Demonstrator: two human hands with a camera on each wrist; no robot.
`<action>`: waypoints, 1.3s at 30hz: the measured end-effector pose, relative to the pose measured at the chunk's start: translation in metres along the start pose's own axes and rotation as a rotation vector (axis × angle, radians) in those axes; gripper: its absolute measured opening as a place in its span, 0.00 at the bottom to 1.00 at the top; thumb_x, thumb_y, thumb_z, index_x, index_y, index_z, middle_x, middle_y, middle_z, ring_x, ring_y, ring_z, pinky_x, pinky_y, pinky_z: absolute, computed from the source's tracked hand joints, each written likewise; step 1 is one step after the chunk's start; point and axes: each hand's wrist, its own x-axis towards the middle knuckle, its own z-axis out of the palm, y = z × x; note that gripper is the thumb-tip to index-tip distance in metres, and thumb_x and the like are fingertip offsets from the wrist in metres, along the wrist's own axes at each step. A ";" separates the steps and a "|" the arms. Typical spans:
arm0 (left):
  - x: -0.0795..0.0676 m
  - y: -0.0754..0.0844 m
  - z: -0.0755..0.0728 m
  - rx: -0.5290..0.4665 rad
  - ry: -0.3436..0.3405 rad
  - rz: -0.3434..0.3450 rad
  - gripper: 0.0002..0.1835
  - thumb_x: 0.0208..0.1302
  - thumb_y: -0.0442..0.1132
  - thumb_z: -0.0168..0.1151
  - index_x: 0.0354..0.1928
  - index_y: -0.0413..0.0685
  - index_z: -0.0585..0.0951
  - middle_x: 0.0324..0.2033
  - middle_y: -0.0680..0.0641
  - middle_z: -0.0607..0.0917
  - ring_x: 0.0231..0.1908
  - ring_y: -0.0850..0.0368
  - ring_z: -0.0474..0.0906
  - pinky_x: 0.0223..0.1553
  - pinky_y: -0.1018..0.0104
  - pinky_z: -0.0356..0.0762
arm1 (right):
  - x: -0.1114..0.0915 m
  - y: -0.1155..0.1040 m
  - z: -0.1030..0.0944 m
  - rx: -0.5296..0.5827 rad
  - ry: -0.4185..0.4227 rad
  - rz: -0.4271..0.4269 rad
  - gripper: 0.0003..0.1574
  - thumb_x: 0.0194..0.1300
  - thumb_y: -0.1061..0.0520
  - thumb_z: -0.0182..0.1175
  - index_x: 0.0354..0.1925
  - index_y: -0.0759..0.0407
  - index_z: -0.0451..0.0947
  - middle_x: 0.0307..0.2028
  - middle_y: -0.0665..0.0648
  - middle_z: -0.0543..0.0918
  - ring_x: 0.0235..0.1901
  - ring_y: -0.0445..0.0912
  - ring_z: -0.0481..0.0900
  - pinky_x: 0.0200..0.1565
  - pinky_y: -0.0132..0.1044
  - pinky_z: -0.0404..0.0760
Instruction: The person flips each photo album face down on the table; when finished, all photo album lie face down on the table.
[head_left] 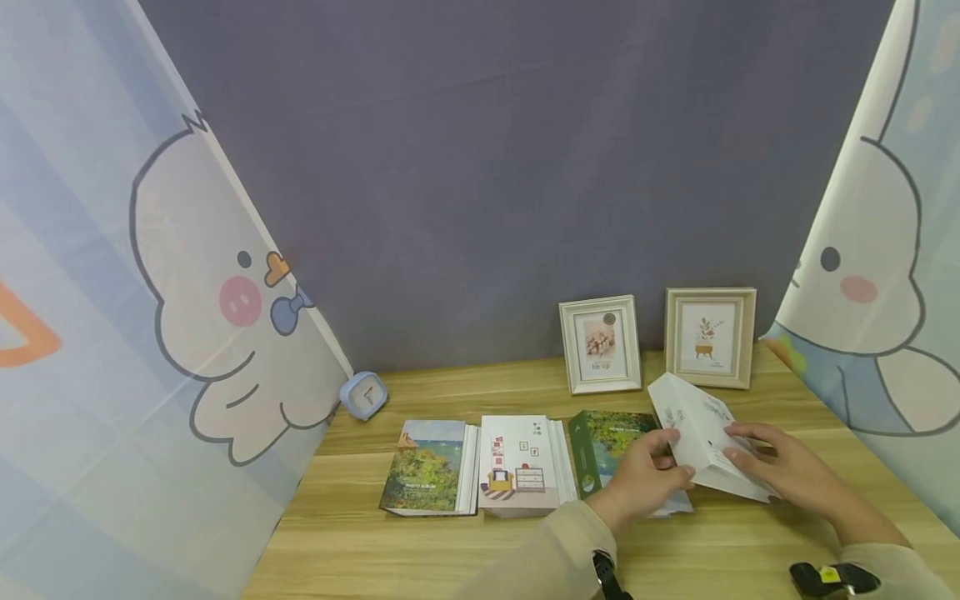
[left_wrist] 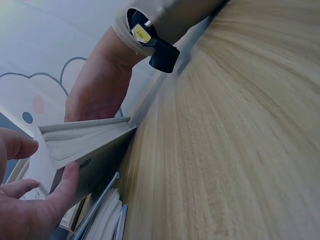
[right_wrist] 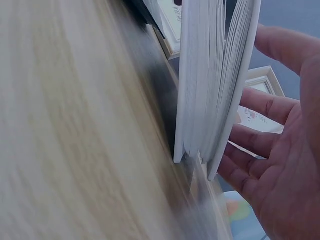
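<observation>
In the head view a white photo album (head_left: 701, 446) with small plant drawings is held tilted above the right part of the table. My left hand (head_left: 648, 471) pinches it by the spine side; in the left wrist view the thumb (left_wrist: 67, 182) lies against one face. My right hand (head_left: 787, 467) rests fairly straight fingers on the cover, and the right wrist view shows the fingers (right_wrist: 262, 105) along its outside. The page edges show there between slightly spread covers. Just left of it, partly hidden by my left hand, lies a green landscape album (head_left: 618, 433).
Further left lie a white album with a furniture drawing (head_left: 517, 467) and another landscape album (head_left: 427, 467). A blue clock (head_left: 363, 395) stands at the back left. Two picture frames, one left (head_left: 600, 346) and one right (head_left: 710, 337), stand before the grey curtain (head_left: 487, 183).
</observation>
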 end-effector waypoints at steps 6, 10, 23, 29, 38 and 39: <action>0.002 0.003 -0.003 -0.043 0.034 0.010 0.34 0.64 0.22 0.67 0.71 0.44 0.72 0.59 0.52 0.81 0.46 0.63 0.83 0.42 0.70 0.86 | 0.000 0.000 0.001 0.022 -0.015 0.022 0.29 0.76 0.49 0.65 0.65 0.67 0.76 0.60 0.73 0.80 0.49 0.55 0.82 0.39 0.34 0.84; 0.004 0.003 -0.007 -0.108 0.053 0.001 0.36 0.61 0.20 0.68 0.72 0.41 0.71 0.60 0.52 0.81 0.48 0.60 0.83 0.44 0.68 0.87 | 0.000 -0.002 0.001 0.060 -0.028 0.020 0.28 0.77 0.51 0.64 0.65 0.68 0.75 0.58 0.73 0.81 0.48 0.60 0.83 0.37 0.34 0.83; 0.006 0.007 -0.017 -0.185 -0.014 -0.003 0.31 0.64 0.22 0.68 0.67 0.48 0.75 0.56 0.52 0.80 0.51 0.57 0.83 0.47 0.65 0.87 | 0.002 -0.005 0.003 0.066 -0.027 -0.030 0.26 0.78 0.53 0.62 0.67 0.64 0.76 0.62 0.72 0.79 0.50 0.47 0.81 0.38 0.35 0.83; 0.005 0.010 -0.021 -0.159 -0.034 0.019 0.31 0.64 0.23 0.69 0.67 0.51 0.76 0.54 0.52 0.82 0.49 0.57 0.82 0.46 0.66 0.87 | 0.003 -0.007 0.004 0.109 -0.022 -0.056 0.28 0.80 0.55 0.59 0.70 0.65 0.73 0.62 0.72 0.78 0.48 0.29 0.75 0.37 0.36 0.85; 0.006 0.013 -0.021 -0.139 -0.095 0.052 0.32 0.68 0.27 0.68 0.71 0.51 0.72 0.54 0.53 0.82 0.52 0.59 0.82 0.47 0.68 0.86 | 0.000 -0.013 0.005 0.168 0.012 -0.096 0.27 0.80 0.57 0.58 0.71 0.64 0.72 0.59 0.44 0.80 0.46 0.31 0.78 0.35 0.37 0.87; 0.005 0.013 -0.021 -0.134 -0.098 0.054 0.32 0.69 0.27 0.68 0.72 0.52 0.72 0.54 0.53 0.81 0.52 0.60 0.82 0.47 0.68 0.85 | 0.000 -0.013 0.006 0.178 0.012 -0.099 0.27 0.80 0.57 0.58 0.71 0.65 0.72 0.58 0.38 0.79 0.45 0.33 0.78 0.33 0.38 0.86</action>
